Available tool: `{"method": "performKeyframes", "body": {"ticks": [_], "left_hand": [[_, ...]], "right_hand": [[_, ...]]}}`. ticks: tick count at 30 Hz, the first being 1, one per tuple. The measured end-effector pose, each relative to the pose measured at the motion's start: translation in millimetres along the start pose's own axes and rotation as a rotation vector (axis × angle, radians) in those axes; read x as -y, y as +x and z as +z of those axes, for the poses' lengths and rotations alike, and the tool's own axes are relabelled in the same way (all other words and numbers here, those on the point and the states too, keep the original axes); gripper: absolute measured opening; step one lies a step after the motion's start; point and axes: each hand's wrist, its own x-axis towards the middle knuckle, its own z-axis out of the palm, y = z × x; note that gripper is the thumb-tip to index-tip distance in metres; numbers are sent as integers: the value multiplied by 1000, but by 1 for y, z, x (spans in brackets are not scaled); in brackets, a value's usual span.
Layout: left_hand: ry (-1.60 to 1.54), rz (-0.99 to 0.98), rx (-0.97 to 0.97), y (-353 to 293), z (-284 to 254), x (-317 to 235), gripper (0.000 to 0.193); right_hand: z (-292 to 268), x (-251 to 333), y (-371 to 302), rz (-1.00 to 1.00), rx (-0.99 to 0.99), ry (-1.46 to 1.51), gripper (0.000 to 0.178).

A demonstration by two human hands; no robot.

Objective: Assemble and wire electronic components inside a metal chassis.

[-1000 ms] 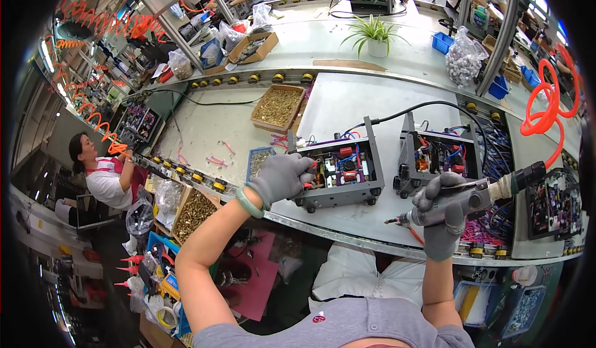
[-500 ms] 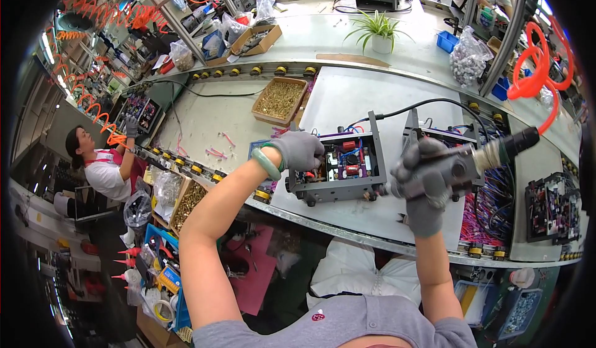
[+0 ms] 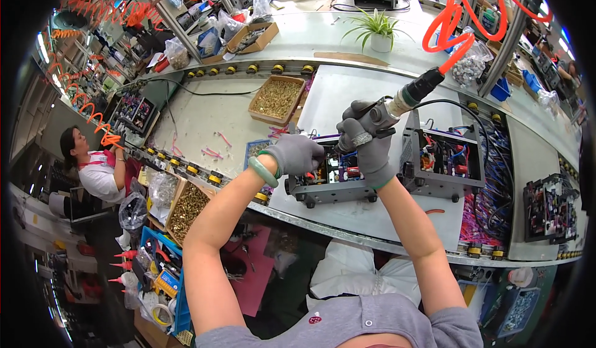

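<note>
An open dark metal chassis [image 3: 338,193] with circuit boards and wires inside stands on the white board before me. My left hand [image 3: 295,154], gloved in grey, is at its left side with the fingers curled together. Whatever those fingers may hold is hidden. Above the chassis's right part, my gloved right hand [image 3: 371,154] is wrapped round an air screwdriver [image 3: 380,117], its hose end pointing up and right; the hand hides its tip. A second open chassis [image 3: 444,180] sits just right of the first.
A coiled orange air hose [image 3: 456,22] hangs overhead at right. Beyond my left hand stands a box of small brass-coloured parts [image 3: 277,98]. Coloured wires [image 3: 493,205] lie right of the second chassis. Another person [image 3: 99,168] works at far left.
My right hand has swung the air screwdriver left and tilted its hose end upward, now over the first chassis, uncovering the second. My left hand has moved only slightly.
</note>
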Motion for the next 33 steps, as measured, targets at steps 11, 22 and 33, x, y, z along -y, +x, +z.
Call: {"method": "performKeyframes", "body": {"ticks": [11,22,33], "left_hand": [[-4,5,-44,-3,1,-1,25],[92,-33,-61,-7,4,-5,23],[-1255,-179,-975,-44,70,-1,21]], "right_hand": [[15,-16,4,25,217,158,31],[40,-31,30,-157,312,-644,28],[29,32,-6,183,385,358,41]]}}
